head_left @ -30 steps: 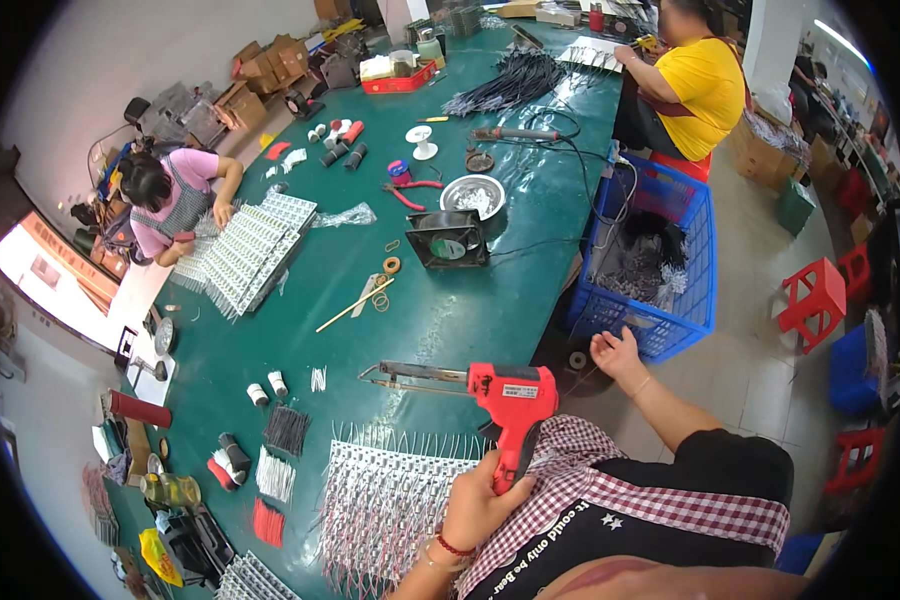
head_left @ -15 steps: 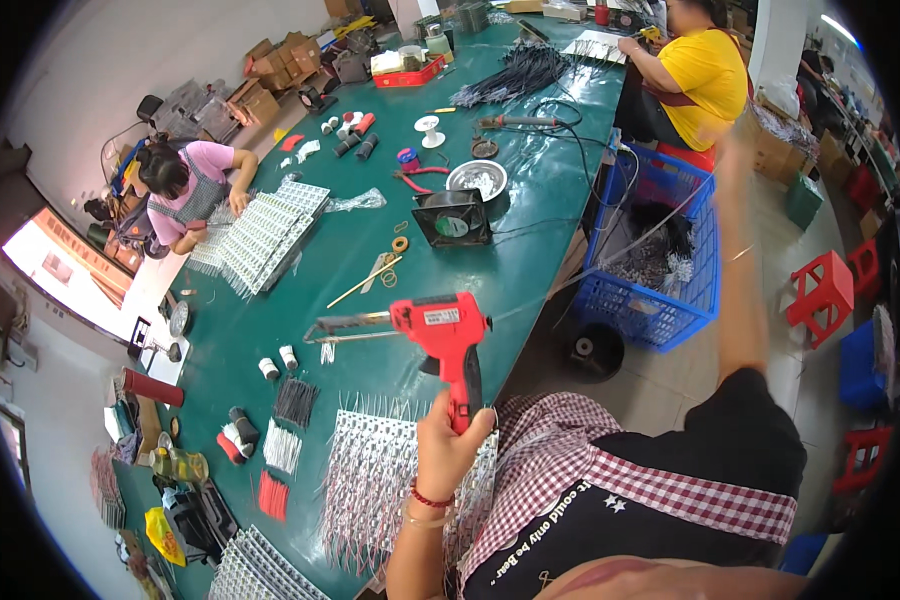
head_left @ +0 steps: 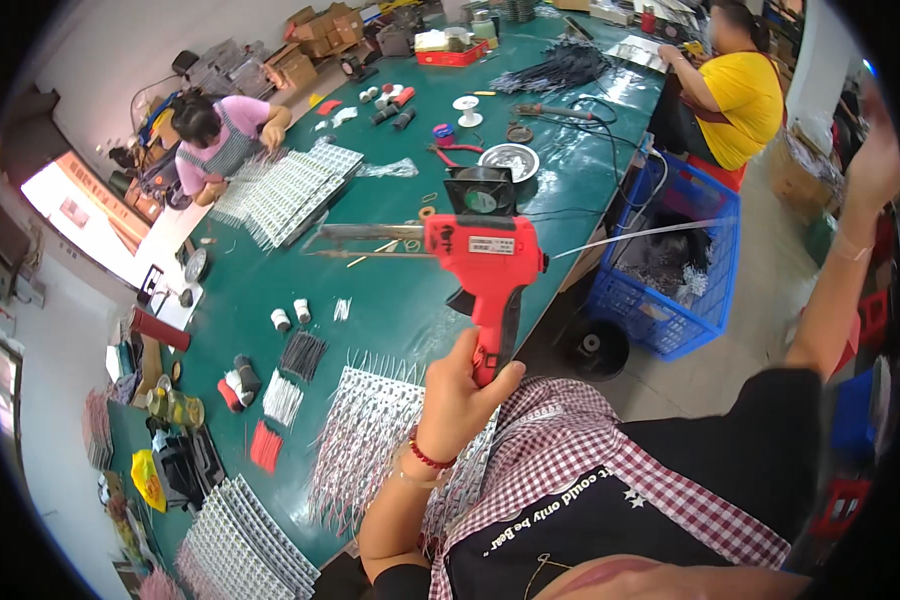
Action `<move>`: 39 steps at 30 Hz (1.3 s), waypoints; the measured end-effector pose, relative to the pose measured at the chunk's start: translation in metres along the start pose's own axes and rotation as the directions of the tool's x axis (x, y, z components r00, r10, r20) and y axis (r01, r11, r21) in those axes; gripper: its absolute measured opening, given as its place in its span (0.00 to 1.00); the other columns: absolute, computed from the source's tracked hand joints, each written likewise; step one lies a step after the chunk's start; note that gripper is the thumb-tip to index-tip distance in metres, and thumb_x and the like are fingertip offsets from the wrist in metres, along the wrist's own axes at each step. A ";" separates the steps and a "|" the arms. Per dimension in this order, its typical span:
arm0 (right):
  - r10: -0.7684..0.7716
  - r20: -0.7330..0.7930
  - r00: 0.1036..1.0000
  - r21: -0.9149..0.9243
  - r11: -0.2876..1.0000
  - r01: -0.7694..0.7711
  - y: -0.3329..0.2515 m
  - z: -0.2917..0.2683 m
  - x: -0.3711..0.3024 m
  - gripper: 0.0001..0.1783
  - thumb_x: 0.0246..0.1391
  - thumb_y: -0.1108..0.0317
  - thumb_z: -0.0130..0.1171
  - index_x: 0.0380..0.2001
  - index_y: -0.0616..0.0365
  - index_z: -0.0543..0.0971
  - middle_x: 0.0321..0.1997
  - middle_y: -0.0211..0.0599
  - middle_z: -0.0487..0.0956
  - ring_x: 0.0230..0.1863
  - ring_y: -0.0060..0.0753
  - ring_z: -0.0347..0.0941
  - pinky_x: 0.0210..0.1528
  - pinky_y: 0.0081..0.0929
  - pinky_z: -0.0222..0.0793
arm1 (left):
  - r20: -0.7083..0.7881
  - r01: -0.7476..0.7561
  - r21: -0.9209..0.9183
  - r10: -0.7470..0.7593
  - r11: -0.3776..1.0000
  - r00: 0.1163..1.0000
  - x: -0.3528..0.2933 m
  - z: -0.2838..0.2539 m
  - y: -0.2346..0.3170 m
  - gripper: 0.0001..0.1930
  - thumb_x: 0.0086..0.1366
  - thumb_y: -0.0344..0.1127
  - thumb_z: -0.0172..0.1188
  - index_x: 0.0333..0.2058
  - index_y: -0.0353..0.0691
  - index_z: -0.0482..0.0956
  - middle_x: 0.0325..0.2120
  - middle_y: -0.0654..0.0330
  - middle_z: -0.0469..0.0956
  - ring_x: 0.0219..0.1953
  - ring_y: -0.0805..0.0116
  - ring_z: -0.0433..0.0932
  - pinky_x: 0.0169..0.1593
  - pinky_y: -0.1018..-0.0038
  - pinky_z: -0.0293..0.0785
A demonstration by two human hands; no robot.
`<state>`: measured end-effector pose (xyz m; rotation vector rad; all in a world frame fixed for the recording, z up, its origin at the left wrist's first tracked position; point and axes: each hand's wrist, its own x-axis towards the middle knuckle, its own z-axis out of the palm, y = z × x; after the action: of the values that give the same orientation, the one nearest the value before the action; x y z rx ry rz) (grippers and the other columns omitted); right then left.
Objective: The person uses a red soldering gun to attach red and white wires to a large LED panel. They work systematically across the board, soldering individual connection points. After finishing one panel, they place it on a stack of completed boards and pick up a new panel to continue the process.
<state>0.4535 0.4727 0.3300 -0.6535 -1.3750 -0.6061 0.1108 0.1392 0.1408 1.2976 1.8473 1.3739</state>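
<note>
Red pistol-shaped soldering gun [head_left: 485, 262] raised above green counter [head_left: 390, 310], clamped in left grip [head_left: 460, 395]; right grip [head_left: 875, 165] high, closure unclear. Wired boards [head_left: 370, 440] below, soldering apparently unfinished.

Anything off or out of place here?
A thin pale strand runs taut from the rear of the red pistol-grip soldering gun, held up in the left hand, toward the raised right hand. Otherwise nothing stands out.
</note>
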 end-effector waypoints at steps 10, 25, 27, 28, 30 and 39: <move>-0.294 0.953 0.075 -0.021 -0.311 -0.950 -0.236 -0.044 -0.339 0.28 0.57 0.51 0.55 0.49 0.66 0.73 0.49 0.45 0.75 0.48 0.36 0.74 0.53 0.33 0.68 | 0.097 0.101 -0.001 -0.101 0.995 0.990 -0.011 0.034 -0.028 0.21 0.54 0.43 0.65 0.40 0.35 0.72 0.18 0.48 0.73 0.22 0.48 0.76 0.27 0.63 0.70; -0.589 0.793 -0.153 -0.360 -0.253 -0.898 -0.351 0.054 -0.262 0.22 0.58 0.65 0.54 0.52 0.65 0.67 0.24 0.38 0.75 0.26 0.30 0.75 0.35 0.33 0.74 | -0.409 0.257 -0.230 -0.333 0.939 0.850 -0.065 -0.020 -0.089 0.09 0.67 0.32 0.47 0.38 0.33 0.73 0.24 0.61 0.76 0.24 0.75 0.70 0.30 0.76 0.67; -0.582 0.786 -0.210 -0.387 -0.198 -0.901 -0.362 0.045 -0.269 0.20 0.53 0.72 0.59 0.49 0.64 0.69 0.20 0.30 0.72 0.22 0.22 0.71 0.29 0.26 0.72 | -0.387 0.292 -0.247 -0.370 0.924 0.844 -0.065 -0.021 -0.091 0.10 0.69 0.31 0.45 0.35 0.32 0.74 0.23 0.59 0.76 0.25 0.72 0.73 0.31 0.74 0.69; -0.595 0.773 -0.221 -0.342 -0.098 -0.935 -0.366 0.042 -0.275 0.16 0.51 0.70 0.62 0.42 0.63 0.72 0.20 0.28 0.72 0.21 0.19 0.70 0.29 0.24 0.71 | -0.379 0.284 -0.232 -0.355 0.930 0.854 -0.062 -0.017 -0.090 0.10 0.69 0.31 0.45 0.34 0.32 0.73 0.23 0.57 0.77 0.25 0.68 0.75 0.31 0.72 0.70; -0.623 0.738 -0.260 -0.282 0.066 -0.957 -0.369 0.037 -0.280 0.11 0.47 0.67 0.67 0.30 0.58 0.75 0.22 0.25 0.73 0.21 0.16 0.68 0.27 0.20 0.67 | -0.298 0.308 -0.133 -0.334 0.942 0.894 -0.056 -0.019 -0.085 0.10 0.69 0.32 0.46 0.32 0.32 0.73 0.19 0.56 0.76 0.23 0.64 0.77 0.29 0.71 0.71; -0.538 0.801 -0.263 -0.224 0.138 -0.965 -0.376 0.030 -0.274 0.14 0.48 0.71 0.66 0.36 0.58 0.72 0.28 0.26 0.75 0.31 0.15 0.70 0.36 0.18 0.68 | -0.304 0.329 0.013 -0.309 0.944 0.901 -0.049 -0.015 -0.077 0.05 0.67 0.30 0.47 0.35 0.34 0.66 0.22 0.41 0.76 0.25 0.38 0.75 0.28 0.53 0.70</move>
<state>0.1322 0.2403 0.0852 -0.4214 -2.1244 2.2122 0.0892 0.0855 0.0687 0.7935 2.2053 1.3951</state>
